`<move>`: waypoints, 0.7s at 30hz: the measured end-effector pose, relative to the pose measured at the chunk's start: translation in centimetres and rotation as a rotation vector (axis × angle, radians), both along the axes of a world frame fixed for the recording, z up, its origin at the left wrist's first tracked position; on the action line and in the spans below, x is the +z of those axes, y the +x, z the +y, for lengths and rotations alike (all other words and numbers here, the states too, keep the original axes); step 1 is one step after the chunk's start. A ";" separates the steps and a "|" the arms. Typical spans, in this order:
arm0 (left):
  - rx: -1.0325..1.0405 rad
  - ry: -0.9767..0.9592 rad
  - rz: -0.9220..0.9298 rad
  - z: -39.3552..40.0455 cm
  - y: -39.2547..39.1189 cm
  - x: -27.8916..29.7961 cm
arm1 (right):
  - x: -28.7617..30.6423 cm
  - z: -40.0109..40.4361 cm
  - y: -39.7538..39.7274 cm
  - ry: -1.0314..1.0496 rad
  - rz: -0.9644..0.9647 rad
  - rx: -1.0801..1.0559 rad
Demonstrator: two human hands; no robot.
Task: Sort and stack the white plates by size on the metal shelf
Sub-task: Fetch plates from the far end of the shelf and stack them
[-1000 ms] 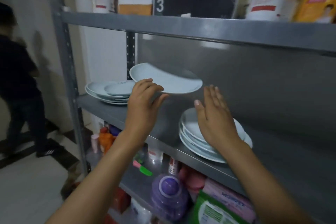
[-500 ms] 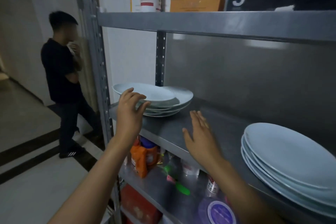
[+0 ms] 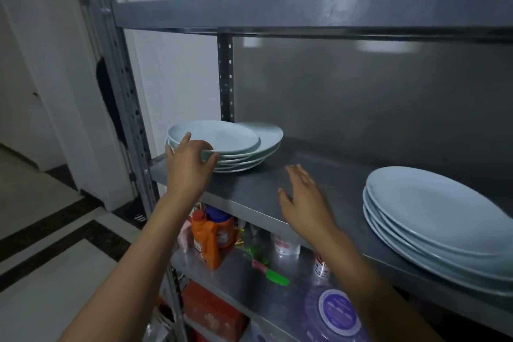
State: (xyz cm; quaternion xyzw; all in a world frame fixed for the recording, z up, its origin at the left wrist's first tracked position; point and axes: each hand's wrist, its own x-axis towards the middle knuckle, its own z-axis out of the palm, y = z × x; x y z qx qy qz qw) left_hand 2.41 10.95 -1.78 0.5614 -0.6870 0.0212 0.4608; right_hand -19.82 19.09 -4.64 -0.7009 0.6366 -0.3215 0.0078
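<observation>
A stack of smaller white plates [image 3: 238, 147] sits at the left end of the metal shelf [image 3: 277, 183]. Its top plate [image 3: 222, 136] lies shifted toward the left edge. My left hand [image 3: 188, 166] grips the near left rim of that top plate, thumb under it and fingers over it. A stack of larger white plates [image 3: 438, 219] rests at the right end of the same shelf. My right hand [image 3: 305, 200] hovers flat over the bare shelf between the two stacks, fingers spread, holding nothing.
The shelf above [image 3: 305, 8] carries boxes and a white bottle. On the lower shelf stand an orange detergent bottle [image 3: 213, 233], a green-and-pink utensil [image 3: 272, 272], small jars and a purple lid [image 3: 336, 311]. A perforated upright post [image 3: 122, 86] borders the left.
The plate my left hand carried in the air now rests on the left stack. The view swung left; my right hand left the right stack. A person seen at left is now hidden.
</observation>
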 end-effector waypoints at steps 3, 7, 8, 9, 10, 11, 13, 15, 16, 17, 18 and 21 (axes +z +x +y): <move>0.014 0.043 -0.064 0.3 0.0 0.5 | -0.1 0.3 0.0 -0.031 0.019 0.026; 0.010 -0.019 -0.105 1.7 -1.1 0.5 | 0.8 1.1 0.0 -0.132 0.071 0.078; -0.010 -0.041 -0.099 2.4 -1.7 0.5 | 1.1 1.4 -0.2 -0.165 0.103 0.093; -0.033 -0.061 -0.095 3.0 -2.5 0.4 | 1.7 1.8 -0.3 -0.198 0.136 0.106; -0.057 -0.079 -0.094 3.6 -3.5 0.4 | 2.2 2.3 -0.6 -0.230 0.166 0.113; -0.084 -0.096 -0.099 4.3 -4.6 0.5 | 2.8 2.8 -0.9 -0.258 0.196 0.115; -0.148 -0.129 -0.128 5.6 -6.9 0.8 | 4.0 3.9 -2.0 -0.306 0.240 0.104; -0.226 -0.156 -0.163 6.9 -9.6 1.4 | 5.1 5.3 -3.8 -0.346 0.262 0.072; -0.261 -0.171 -0.182 7.6 -11.0 1.7 | 5.6 6.1 -4.9 -0.368 0.262 0.049; -0.290 -0.185 -0.198 8.2 -12.3 1.9 | 6.0 7.0 -6.0 -0.392 0.259 0.025; -0.324 -0.201 -0.204 9.0 -13.9 2.3 | 6.4 8.0 -7.4 -0.412 0.258 -0.007; -0.440 -0.243 -0.191 12.0 -19.4 3.2 | 7.3 11.4 -12.2 -0.446 0.234 -0.111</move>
